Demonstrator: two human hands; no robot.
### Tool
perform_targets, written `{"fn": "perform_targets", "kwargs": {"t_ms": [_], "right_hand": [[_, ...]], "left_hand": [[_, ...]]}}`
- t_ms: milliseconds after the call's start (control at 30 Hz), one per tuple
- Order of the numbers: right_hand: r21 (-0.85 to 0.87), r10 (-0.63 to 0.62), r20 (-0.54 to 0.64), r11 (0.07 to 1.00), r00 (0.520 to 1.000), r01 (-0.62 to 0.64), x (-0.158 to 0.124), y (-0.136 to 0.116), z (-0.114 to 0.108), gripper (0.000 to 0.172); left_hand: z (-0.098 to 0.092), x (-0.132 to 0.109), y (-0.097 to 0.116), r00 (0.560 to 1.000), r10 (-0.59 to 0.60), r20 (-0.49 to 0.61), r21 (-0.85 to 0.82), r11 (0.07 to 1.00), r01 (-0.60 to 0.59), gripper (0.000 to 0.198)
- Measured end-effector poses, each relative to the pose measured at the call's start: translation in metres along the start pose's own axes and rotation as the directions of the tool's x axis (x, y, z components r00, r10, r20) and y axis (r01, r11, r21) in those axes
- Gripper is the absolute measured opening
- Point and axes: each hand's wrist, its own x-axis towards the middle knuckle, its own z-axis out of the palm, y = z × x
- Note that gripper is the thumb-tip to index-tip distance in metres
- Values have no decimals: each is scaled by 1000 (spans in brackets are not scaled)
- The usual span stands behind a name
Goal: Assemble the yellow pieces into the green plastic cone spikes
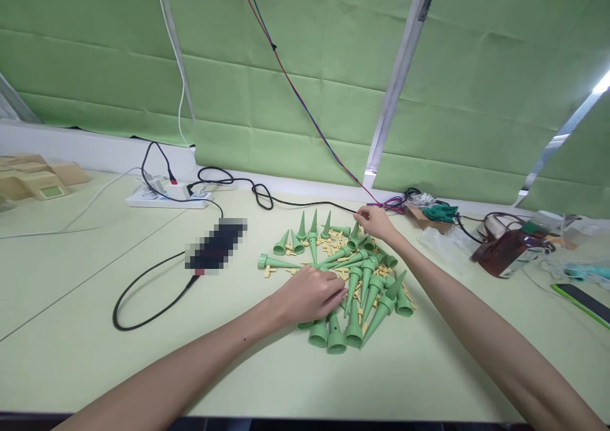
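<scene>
A pile of several green plastic cone spikes (355, 291) lies on the pale table (95, 278), mixed with small tan plastic pieces (333, 248). My left hand (309, 294) rests knuckles-up on the near left side of the pile, fingers curled over cones; what it grips is hidden. My right hand (374, 221) reaches to the far edge of the pile, fingers pinched at an upright green cone (355, 231) there.
A blurred dark device (216, 245) with a looping black cable (143, 304) lies left of the pile. A white power strip (166, 196) sits behind. Clear bags, a dark red object (508, 253) and a phone (584, 301) are at right. Cardboard boxes (38, 177) stand far left.
</scene>
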Motion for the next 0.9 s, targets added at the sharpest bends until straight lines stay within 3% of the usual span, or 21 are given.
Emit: {"fn": "perform_targets", "kwargs": {"t_ms": [233,367,467,533,600,700,900], "right_hand": [[12,-2,-36,1000,999,2,-4,-2,-6,18],[6,7,-131,1000,991,-7,-9,-9,-11,17],[-26,-55,-173,998,983,51,-16,-16,-17,20],[-64,-128,-93,990,987,122,-20,-19,-21,26],[-102,-177,59,978,982,182,-23,-21,-23,26],[-131,-198,266,962,944,238,-27,-19,-22,22],[-148,-183,349,958,919,247,-30,-10,-13,20]], "left_hand": [[2,0,-1,1000,-1,-7,-5,1000,1,30],[3,-1,-1,1000,-3,-3,10,1000,3,30],[4,-1,-1,1000,-14,-2,24,1000,14,30],[4,-1,-1,1000,-31,-3,33,999,31,31],[3,-1,0,999,-48,-6,40,998,48,32],[3,0,0,998,-64,-8,43,997,65,34],[3,0,0,997,-74,-18,51,996,75,34]]}}
